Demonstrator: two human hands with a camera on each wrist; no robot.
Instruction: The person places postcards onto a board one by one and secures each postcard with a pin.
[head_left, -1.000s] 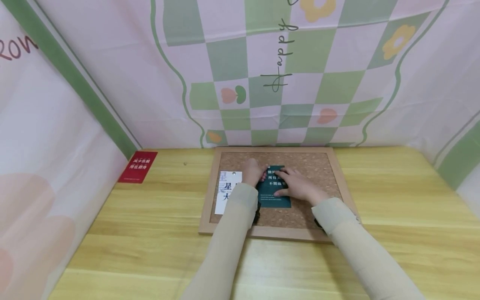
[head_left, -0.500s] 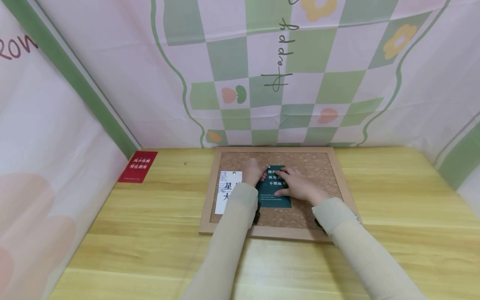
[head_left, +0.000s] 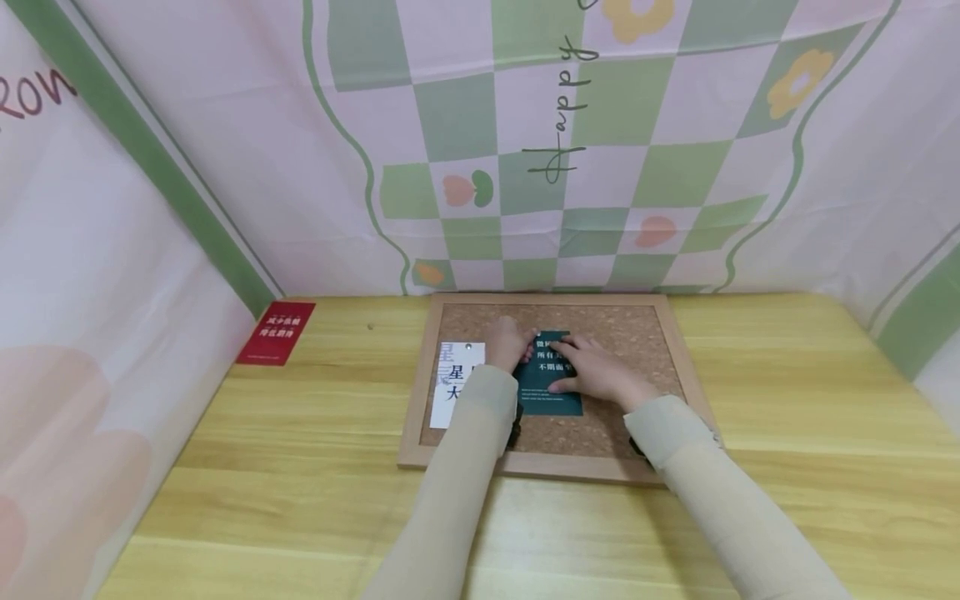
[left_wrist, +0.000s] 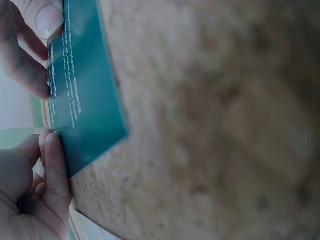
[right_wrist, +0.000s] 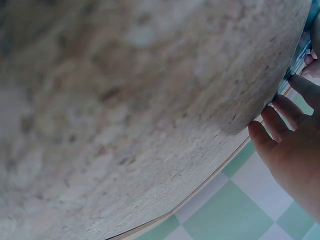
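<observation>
A checked cloth (head_left: 450,125) rose behind the yellow wooden table (head_left: 300,508); on the tabletop, its far edge close to the cloth, lay the framed corkboard (head_left: 607,321), broader from side to side than from near to far; the green card (head_left: 551,406) lay on the cork a little left of the middle, its long axis running away from the person, its printing facing up and readable from the near side; the white card (head_left: 447,404) was just to its left, partly covered by the left forearm, and the red card (head_left: 276,333) was well apart, on the table at far left.

The right hand (head_left: 600,371) reached in from the right, fingers spread and thumb apart, resting across the green card's right part; the left hand (head_left: 510,342) stood at the opposite side, toward the far left corner, its thumb and finger brought together in a pinch, seemingly on the small white pin (head_left: 537,333), though the fingers hid part of it; the left hand was thus the nearer to that far edge, and the relation that counted, I judged, was pin to card edge, with the right hand as steadying weight across from it.
</observation>
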